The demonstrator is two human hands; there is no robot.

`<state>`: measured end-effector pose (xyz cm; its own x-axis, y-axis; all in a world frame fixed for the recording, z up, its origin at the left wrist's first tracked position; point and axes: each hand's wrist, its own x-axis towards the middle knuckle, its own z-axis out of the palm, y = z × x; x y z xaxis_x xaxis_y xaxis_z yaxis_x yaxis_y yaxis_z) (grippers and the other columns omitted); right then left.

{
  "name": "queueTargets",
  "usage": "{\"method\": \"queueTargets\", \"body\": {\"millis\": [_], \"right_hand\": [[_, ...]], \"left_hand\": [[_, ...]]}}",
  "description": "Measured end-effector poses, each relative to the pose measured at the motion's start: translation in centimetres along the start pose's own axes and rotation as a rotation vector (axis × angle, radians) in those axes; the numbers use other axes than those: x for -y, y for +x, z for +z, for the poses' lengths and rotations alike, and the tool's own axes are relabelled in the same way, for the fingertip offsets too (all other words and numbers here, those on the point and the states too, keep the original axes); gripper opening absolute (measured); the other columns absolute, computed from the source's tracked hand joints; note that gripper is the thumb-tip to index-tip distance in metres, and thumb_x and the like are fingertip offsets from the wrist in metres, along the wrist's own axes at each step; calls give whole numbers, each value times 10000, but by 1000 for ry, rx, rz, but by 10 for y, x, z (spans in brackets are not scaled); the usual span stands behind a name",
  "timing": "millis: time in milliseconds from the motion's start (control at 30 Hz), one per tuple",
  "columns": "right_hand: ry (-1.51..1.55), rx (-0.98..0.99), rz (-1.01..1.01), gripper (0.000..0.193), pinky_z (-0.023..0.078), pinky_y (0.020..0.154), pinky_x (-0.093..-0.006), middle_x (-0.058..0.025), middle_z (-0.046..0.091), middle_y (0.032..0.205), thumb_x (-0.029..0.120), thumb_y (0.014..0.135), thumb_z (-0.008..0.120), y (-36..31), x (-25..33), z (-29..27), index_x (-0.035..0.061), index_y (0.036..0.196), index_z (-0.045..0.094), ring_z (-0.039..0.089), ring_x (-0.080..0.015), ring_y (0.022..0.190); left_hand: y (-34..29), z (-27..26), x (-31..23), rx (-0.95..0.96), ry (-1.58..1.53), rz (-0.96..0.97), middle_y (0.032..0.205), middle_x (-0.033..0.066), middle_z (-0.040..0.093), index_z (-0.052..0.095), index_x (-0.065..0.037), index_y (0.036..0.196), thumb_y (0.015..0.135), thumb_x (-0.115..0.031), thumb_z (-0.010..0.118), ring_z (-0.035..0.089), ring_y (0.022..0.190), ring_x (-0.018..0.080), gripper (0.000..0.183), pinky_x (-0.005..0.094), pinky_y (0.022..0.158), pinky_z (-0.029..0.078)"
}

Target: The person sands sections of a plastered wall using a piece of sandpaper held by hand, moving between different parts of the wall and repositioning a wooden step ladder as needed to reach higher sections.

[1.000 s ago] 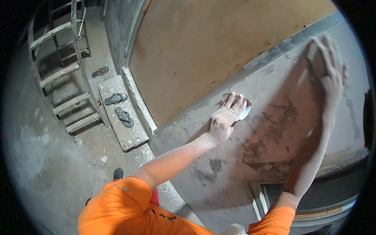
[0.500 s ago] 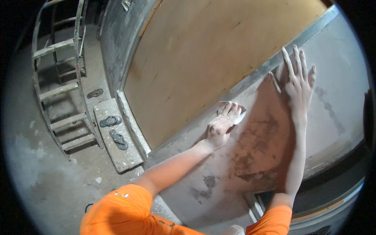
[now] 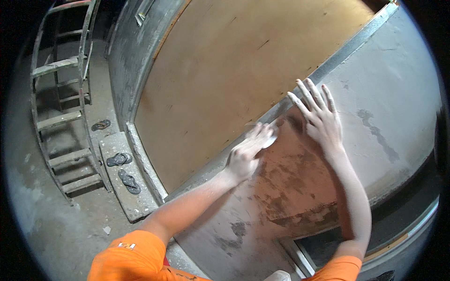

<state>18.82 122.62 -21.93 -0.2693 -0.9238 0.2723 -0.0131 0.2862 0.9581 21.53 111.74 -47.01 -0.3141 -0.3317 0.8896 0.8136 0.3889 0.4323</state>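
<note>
My left hand [image 3: 246, 154] is closed over a whitish curled sheet of sandpaper [image 3: 269, 140], pressing it to the plastered wall [image 3: 290, 182] just beside the grey metal strip [image 3: 323, 70]. Motion blurs its fingertips, and they hide most of the sheet. To the right, my right hand [image 3: 321, 119] lies flat against the plaster with fingers spread, the fingertips close to the strip. Pale dust coats both hands and forearms. Around them the plaster shows reddish and dark patches.
Beyond the strip spreads a large brown board [image 3: 220, 70]. At the left a wooden ladder [image 3: 58, 122] stands on the floor. Flip-flops [image 3: 129, 181] rest on a speckled plank [image 3: 140, 206]. A dark framed opening [image 3: 323, 248] sits at the lower right.
My left hand has slid slightly along the wall toward the strip, the sheet still under it. My right hand has shifted left, nearer to it. The whole view has moved a little.
</note>
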Motion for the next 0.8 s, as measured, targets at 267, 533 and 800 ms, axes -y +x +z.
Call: {"method": "queueTargets", "body": {"millis": [267, 533, 800], "right_hand": [[-31, 0, 35, 538, 121, 1344, -494, -3, 411, 1674, 305, 997, 529, 21, 1, -15, 327, 1535, 530, 324, -146, 1569], [-45, -70, 123, 517, 94, 1347, -496, 36, 341, 1713, 585, 1069, 456, 7, -20, 4, 372, 1536, 514, 292, -123, 1580], [-228, 43, 331, 709, 175, 1328, -497, -15, 330, 1719, 713, 1028, 434, 15, -16, -26, 329, 1623, 407, 281, -193, 1594]], "left_hand": [[-162, -16, 46, 85, 148, 9, 1470, 192, 626, 673, -28, 1393, 891, -32, 685, 574, 1401, 358, 502, 470, 1170, 481], [-95, 9, 15, -83, 78, -50, 1543, 206, 549, 637, -30, 1438, 854, 38, 663, 489, 1474, 360, 588, 467, 1228, 402], [-110, 2, 21, 45, 79, 105, 1474, 179, 627, 675, -5, 1380, 906, -43, 703, 563, 1415, 345, 476, 491, 1162, 481]]}}
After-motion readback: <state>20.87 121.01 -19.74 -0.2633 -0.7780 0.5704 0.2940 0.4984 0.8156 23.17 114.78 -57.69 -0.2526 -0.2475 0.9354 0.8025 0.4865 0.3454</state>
